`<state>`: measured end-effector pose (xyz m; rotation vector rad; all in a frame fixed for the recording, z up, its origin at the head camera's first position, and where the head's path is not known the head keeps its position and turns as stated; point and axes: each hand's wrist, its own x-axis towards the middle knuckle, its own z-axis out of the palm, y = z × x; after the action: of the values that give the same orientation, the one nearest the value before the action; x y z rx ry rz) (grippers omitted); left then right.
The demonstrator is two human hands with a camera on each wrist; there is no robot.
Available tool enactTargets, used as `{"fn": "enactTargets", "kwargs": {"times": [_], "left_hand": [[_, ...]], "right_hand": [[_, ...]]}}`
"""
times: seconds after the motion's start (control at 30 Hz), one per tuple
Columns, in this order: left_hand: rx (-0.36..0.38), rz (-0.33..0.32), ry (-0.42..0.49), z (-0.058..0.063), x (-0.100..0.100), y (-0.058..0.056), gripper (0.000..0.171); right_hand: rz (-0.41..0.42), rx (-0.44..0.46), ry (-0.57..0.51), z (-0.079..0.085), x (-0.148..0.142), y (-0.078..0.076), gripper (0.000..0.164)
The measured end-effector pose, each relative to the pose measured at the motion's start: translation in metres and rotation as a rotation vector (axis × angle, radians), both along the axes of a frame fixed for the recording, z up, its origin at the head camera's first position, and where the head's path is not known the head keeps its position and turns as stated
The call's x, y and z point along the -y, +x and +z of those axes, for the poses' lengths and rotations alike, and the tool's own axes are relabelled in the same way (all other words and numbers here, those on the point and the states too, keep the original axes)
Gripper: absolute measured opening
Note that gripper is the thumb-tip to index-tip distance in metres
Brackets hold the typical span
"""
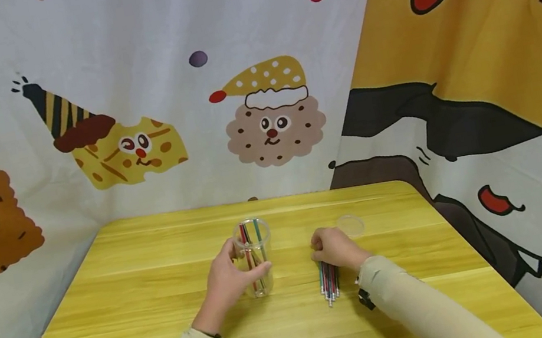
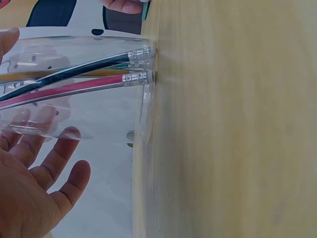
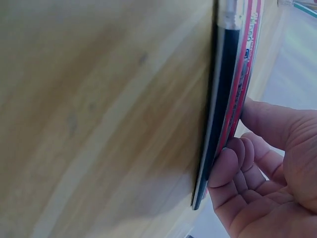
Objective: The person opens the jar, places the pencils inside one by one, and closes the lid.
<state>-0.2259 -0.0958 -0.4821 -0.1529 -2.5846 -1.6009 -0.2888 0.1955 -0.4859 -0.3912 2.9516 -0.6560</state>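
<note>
In the head view my left hand (image 1: 230,277) grips a clear plastic jar (image 1: 253,244) that stands upright, thumb across its front. Several pencils lean inside it; in the left wrist view a red pencil (image 2: 84,88) and a dark pencil (image 2: 84,68) rest with their eraser ends near the jar's base. My right hand (image 1: 336,246) is over the far end of a bundle of pencils (image 1: 330,284) lying on the table. Its curled fingers and thumb pinch at the bundle's edge, beside a black pencil (image 3: 223,89); which pencil they hold is hidden.
A clear round lid (image 1: 350,225) lies on the wooden table (image 1: 157,260), behind and right of my right hand. A printed cloth (image 1: 151,63) with cartoon figures hangs behind the table's far edge.
</note>
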Motion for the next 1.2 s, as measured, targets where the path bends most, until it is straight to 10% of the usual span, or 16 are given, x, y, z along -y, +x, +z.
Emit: {"fn": "enactTargets", "kwargs": {"times": [0.9, 1.2], "left_hand": [[0.011, -0.006, 0.013, 0.001, 0.001, 0.0, 0.063], [0.014, -0.004, 0.003, 0.002, 0.0, 0.001, 0.061]], "right_hand": [[-0.097, -0.077, 0.026, -0.005, -0.01, -0.005, 0.015], [-0.144, 0.013, 0.001, -0.011, -0.024, -0.008, 0.036]]}}
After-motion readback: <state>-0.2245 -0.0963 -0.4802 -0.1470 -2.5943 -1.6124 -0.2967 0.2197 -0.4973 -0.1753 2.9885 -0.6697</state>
